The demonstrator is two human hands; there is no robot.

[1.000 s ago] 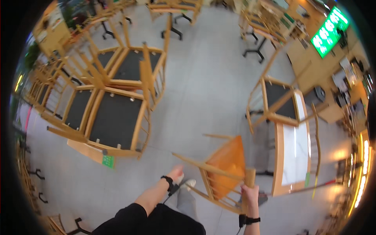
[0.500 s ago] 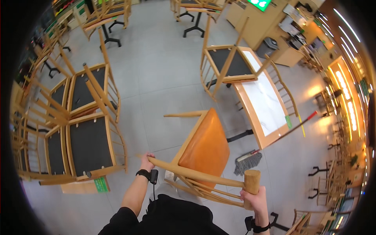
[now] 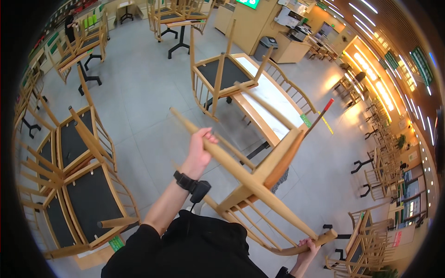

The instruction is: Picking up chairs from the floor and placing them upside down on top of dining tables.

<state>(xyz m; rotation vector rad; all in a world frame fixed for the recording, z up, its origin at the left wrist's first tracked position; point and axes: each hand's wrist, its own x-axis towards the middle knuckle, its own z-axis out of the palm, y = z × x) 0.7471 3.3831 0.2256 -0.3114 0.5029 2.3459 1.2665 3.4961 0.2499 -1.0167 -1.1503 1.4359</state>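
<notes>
- Wooden chair (image 3: pixel 254 181): tilted directly before you, between upturned chairs (image 3: pixel 92 199) at left and a white-topped table (image 3: pixel 283 106); any contact beneath it is hard to judge.
- Left hand (image 3: pixel 201 148): your fingers wrap one leg (image 3: pixel 233 164).
- Right hand (image 3: pixel 308 250): you grasp the backrest's curved rail (image 3: pixel 286 252) near its end.
- Grey mop head (image 3: pixel 280 180): partly hidden behind the chair.

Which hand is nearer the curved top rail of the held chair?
Right: the right hand grips the rail near its end, while the left hand is farther off, around a leg.
</notes>
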